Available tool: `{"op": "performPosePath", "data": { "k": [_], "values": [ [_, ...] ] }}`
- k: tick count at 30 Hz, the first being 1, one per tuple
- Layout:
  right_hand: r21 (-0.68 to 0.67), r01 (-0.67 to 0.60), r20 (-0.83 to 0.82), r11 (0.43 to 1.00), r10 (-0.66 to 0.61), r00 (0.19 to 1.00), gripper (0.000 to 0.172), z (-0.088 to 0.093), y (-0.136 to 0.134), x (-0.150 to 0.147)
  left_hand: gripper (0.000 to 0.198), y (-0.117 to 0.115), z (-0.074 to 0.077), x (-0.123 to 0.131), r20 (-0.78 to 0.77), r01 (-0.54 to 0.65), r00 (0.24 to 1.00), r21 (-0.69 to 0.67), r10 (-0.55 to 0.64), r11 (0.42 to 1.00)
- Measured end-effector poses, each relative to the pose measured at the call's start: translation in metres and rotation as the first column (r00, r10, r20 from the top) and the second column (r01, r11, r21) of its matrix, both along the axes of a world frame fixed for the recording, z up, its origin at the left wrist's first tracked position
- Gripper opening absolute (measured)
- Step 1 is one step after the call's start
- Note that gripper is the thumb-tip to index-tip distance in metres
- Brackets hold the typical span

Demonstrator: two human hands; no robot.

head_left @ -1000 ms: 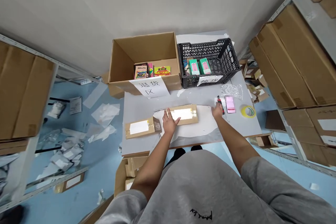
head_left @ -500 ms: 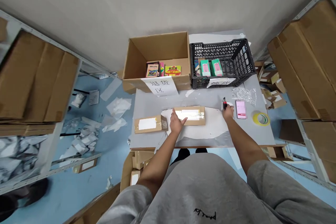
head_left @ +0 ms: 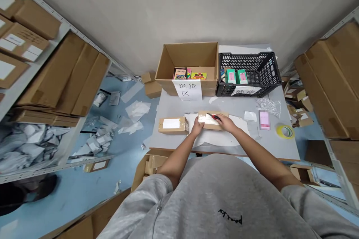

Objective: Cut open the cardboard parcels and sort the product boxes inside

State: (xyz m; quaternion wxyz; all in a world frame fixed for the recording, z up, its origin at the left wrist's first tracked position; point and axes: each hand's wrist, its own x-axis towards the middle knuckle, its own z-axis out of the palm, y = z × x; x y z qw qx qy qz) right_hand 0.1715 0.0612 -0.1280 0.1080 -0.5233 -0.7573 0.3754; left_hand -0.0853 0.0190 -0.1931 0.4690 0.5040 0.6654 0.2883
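The taped parcel (head_left: 204, 114) lies on a white sheet (head_left: 218, 140) at the middle of the bench (head_left: 275, 145), directly in front of the person. The left hand (head_left: 198, 126) rests on the parcel's left end, its fingers flat and close together, gripping nothing. The right hand (head_left: 226, 123) sits at the parcel's right end with its fingers closed round a red-and-black cutter (head_left: 214, 117). The cutter's tip points left over the glossy tape on the top face. Whether the tip touches the tape cannot be told.

The step in hand appears to be slitting the tape along the top seam. The next move calls for:
- firm downward pressure from the left hand, kept clear of the cutting line;
- a shallow, straight stroke.

A second parcel (head_left: 173, 124) lies just beside, to the left.
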Motion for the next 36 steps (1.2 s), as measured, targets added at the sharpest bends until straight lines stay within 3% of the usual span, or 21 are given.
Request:
{"op": "performPosePath", "data": {
  "k": [3,7,17,21,28,36],
  "values": [
    [-0.046,-0.102,0.118,0.994,0.107,0.987,0.038,0.003,0.002,-0.031,0.082,0.003,0.000,-0.005,0.118,0.048,0.992,-0.035,-0.043,0.998],
    [-0.068,-0.140,0.237,0.988,0.152,0.960,0.040,-0.003,0.006,-0.047,0.080,0.001,-0.005,-0.011,0.190,0.084,0.978,-0.004,-0.082,0.996],
    [-0.076,-0.104,0.276,0.992,0.121,0.954,0.045,-0.005,0.011,-0.055,0.082,0.000,-0.019,-0.007,0.242,0.078,0.967,-0.007,-0.074,0.997],
    [-0.068,-0.081,0.247,0.994,0.096,0.964,0.047,-0.004,0.012,-0.057,0.079,-0.001,-0.019,-0.008,0.212,0.074,0.975,0.009,-0.074,0.997],
    [-0.061,-0.104,0.322,0.993,0.118,0.939,0.041,-0.001,0.012,-0.060,0.074,-0.001,-0.017,-0.008,0.184,0.081,0.980,0.002,-0.080,0.997],
    [-0.050,-0.091,0.405,0.995,0.103,0.908,0.047,0.000,0.007,-0.054,0.076,0.001,-0.012,-0.010,0.176,0.126,0.977,-0.023,-0.121,0.992]
  ]
}}
